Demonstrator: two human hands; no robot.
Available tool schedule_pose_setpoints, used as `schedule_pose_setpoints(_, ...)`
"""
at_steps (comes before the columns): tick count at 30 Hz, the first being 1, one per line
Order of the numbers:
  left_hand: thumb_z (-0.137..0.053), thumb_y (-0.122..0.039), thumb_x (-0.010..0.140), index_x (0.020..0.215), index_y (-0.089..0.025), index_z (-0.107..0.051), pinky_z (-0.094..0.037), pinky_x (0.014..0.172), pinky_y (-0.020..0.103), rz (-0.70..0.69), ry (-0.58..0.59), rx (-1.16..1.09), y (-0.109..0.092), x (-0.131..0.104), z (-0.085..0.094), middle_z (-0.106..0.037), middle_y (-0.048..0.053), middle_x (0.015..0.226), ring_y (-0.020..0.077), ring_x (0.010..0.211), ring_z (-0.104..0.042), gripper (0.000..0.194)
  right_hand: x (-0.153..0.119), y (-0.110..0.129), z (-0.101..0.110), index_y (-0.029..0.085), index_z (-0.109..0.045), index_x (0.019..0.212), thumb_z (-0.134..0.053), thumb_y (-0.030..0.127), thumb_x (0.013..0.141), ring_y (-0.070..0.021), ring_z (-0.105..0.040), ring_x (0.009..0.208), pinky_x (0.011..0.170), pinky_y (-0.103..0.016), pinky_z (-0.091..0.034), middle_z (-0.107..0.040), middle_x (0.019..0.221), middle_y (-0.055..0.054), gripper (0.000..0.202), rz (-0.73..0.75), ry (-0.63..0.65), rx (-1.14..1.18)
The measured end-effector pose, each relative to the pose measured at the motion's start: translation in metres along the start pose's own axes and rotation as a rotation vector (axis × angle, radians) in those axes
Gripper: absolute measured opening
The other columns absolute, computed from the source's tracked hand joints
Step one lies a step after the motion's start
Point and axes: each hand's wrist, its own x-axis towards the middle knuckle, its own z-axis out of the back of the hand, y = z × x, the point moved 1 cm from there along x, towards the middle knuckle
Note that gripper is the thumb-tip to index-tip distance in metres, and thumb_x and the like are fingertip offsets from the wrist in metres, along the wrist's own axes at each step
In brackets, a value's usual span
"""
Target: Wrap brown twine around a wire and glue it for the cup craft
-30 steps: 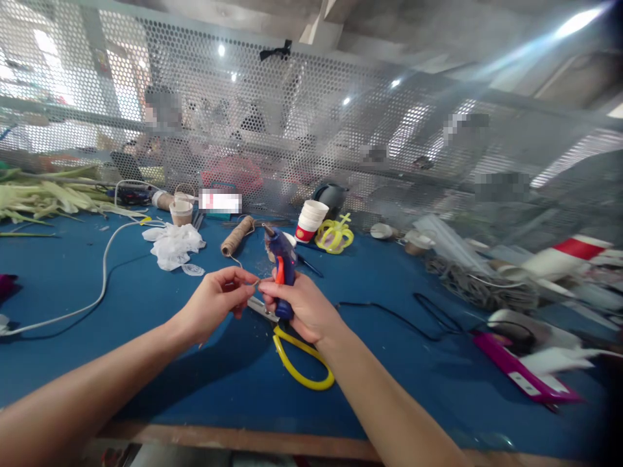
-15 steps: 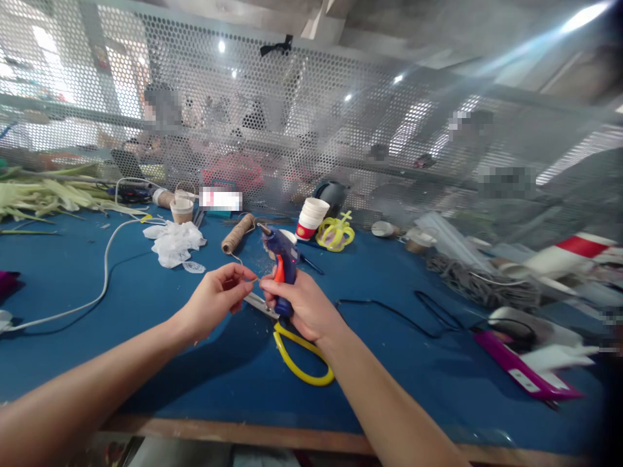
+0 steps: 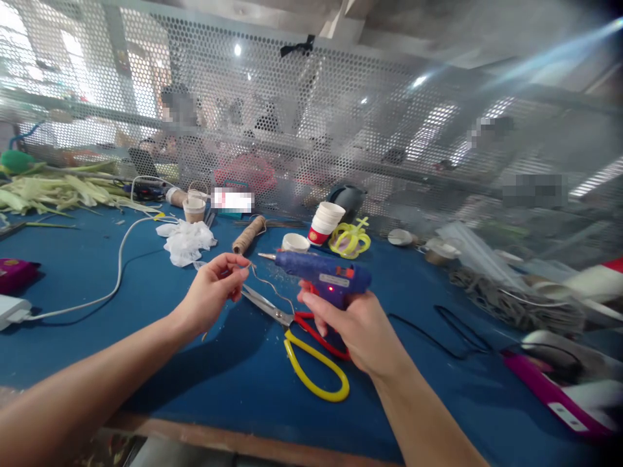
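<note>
My right hand [image 3: 357, 321] is wrapped round the handle of a blue hot glue gun [image 3: 321, 271] with a lit red light. The gun lies level, its metal nozzle pointing left at the fingertips of my left hand [image 3: 214, 285], a small gap away. Thumb and forefinger of that left hand pinch a thin piece of twine [image 3: 268, 283], which trails down toward the scissors. Beneath the hands, large scissors [image 3: 316, 370] with one yellow and one red handle lie partly opened on the blue table [image 3: 233, 395]. A spool of brown twine [image 3: 249, 235] lies just behind my left hand.
Stacked paper cups [image 3: 325, 224], a yellow crown-like ornament [image 3: 349, 240] and a white roll [image 3: 294, 242] stand behind the gun. Crumpled white plastic [image 3: 187, 243] and a white cable [image 3: 119, 266] lie left. Pale husks [image 3: 58, 191] fill the back left. A perforated screen [image 3: 292, 117] closes the back.
My right hand has moved right, away from my left fingers, and turned the glue gun from upright to level with its nozzle leftward. The scissors' red handle now shows. The view has shifted slightly left.
</note>
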Motion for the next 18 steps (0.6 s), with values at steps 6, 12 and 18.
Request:
schedule_pose_setpoints(6,-0.058,-0.022,0.073,0.081,-0.017,-0.056,-0.028,0.043,0.019,-0.126,-0.033,0.163,-0.001,0.001,0.004,-0.044,-0.006,0.053,0.0042,0.044,-0.041,0.009,-0.005,0.0,-0.008,0.018,-0.061,0.066,-0.059,0.03,0.071,-0.0151,-0.054,0.05,0.054,-0.028,-0.046,-0.06,0.053,0.0,0.013,0.099,-0.067,-0.252)
schedule_pose_setpoints(12,-0.058,-0.022,0.072,0.08,-0.017,-0.056,-0.029,0.043,0.019,-0.124,-0.044,0.171,-0.003,-0.001,0.002,-0.044,-0.006,0.052,0.005,0.044,-0.041,0.009,-0.005,-0.008,-0.012,0.017,-0.064,0.072,-0.058,0.032,0.072,-0.02,-0.061,0.061,0.059,-0.03,-0.049,-0.067,0.064,-0.003,0.016,0.104,-0.101,-0.318)
schedule_pose_setpoints(18,-0.058,-0.022,0.073,0.08,-0.017,-0.056,-0.03,0.044,0.02,-0.12,-0.035,0.179,-0.004,-0.001,0.001,-0.044,-0.006,0.052,0.0051,0.044,-0.041,0.009,-0.004,-0.01,-0.014,0.018,-0.065,0.071,-0.06,0.034,0.071,-0.0207,-0.061,0.059,0.052,-0.029,-0.048,-0.066,0.062,-0.004,0.017,0.043,-0.098,-0.287)
